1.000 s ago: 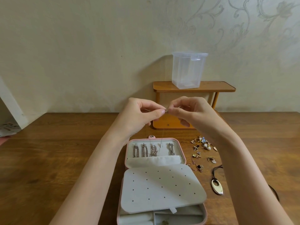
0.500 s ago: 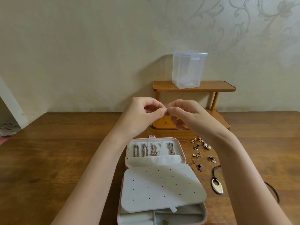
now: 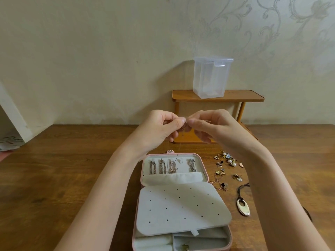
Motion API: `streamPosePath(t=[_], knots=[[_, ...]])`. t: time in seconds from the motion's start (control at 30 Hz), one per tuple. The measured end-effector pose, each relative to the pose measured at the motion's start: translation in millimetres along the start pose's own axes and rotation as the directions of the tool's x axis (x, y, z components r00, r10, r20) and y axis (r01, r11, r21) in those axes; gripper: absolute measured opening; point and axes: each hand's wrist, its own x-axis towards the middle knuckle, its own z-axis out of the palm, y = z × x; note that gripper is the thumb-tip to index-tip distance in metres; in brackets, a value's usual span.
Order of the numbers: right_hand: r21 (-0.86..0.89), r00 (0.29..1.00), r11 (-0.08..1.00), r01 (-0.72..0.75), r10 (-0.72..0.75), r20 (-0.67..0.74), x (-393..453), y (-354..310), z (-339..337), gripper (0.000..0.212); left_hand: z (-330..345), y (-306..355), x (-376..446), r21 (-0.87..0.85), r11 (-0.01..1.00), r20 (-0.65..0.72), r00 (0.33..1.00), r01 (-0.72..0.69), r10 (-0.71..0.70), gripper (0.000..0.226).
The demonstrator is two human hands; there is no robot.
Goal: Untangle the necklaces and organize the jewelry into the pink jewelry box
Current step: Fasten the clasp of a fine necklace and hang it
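The pink jewelry box (image 3: 201, 157) lies open on the wooden table, its white lid section holding several hung chains (image 3: 161, 166) and a white perforated flap (image 3: 181, 207) folded over the lower tray. Above the box, my left hand (image 3: 159, 130) and my right hand (image 3: 208, 125) pinch the two ends of a thin necklace chain (image 3: 182, 136) at fingertip level. The chain's loop hangs down to the lid. Its clasp is hidden between my fingertips.
Loose earrings and rings (image 3: 226, 161) lie right of the box, with a thin chain with black squares (image 3: 222, 185) and a cord necklace with an oval pendant (image 3: 243, 207). A wooden shelf (image 3: 217, 96) against the wall carries a clear plastic container (image 3: 211, 77).
Both hands stayed raised together over the box while the fingertips worked the chain ends. The chain loop hangs lower toward the lid than before.
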Motion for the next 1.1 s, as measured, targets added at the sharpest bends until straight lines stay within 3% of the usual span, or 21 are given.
streamPosePath(t=[0.23, 0.33, 0.43, 0.57, 0.7, 0.83, 1.1], knots=[[-0.015, 0.997, 0.999, -0.038, 0.036, -0.074, 2.0, -0.6, 2.6, 0.026, -0.2, 0.1, -2.2, 0.009, 1.000, 0.085, 0.996, -0.003, 0.003, 0.022], [-0.175, 0.994, 0.984, -0.015, -0.004, -0.110, 6.1, -0.5, 7.0, 0.025, 1.6, 0.2, -2.7, 0.091, 0.996, 0.113, 0.994, -0.009, -0.002, 0.020], [-0.289, 0.987, 0.957, 0.019, -0.063, -0.146, 8.0, -0.2, 11.0, 0.024, -0.3, -1.1, -1.8, 0.192, 0.981, 0.061, 0.998, -0.022, 0.010, 0.021], [-0.176, 0.971, 0.982, 0.069, -0.107, -0.216, 5.1, -1.7, 5.7, 0.027, -12.9, -9.1, -0.2, 0.302, 0.953, -0.085, 0.996, 0.008, 0.019, 0.024], [-0.079, 0.986, 0.995, 0.058, -0.070, -0.150, 3.0, -0.7, 0.4, 0.026, -13.3, -7.7, -0.8, 0.179, 0.984, -0.073, 0.997, -0.002, 0.015, 0.015], [-0.095, 0.996, 0.995, 0.043, -0.050, -0.070, 1.0, -3.3, 0.2, 0.026, -6.2, 0.0, -3.3, -0.074, 0.996, -0.043, 0.998, -0.056, 0.053, 0.013], [-0.367, 0.992, 0.929, 0.057, -0.093, -0.082, 2.9, -10.8, 1.0, 0.026, 3.8, 3.2, -1.4, 0.113, 0.982, -0.129, 0.978, -0.150, 0.165, 0.006]])
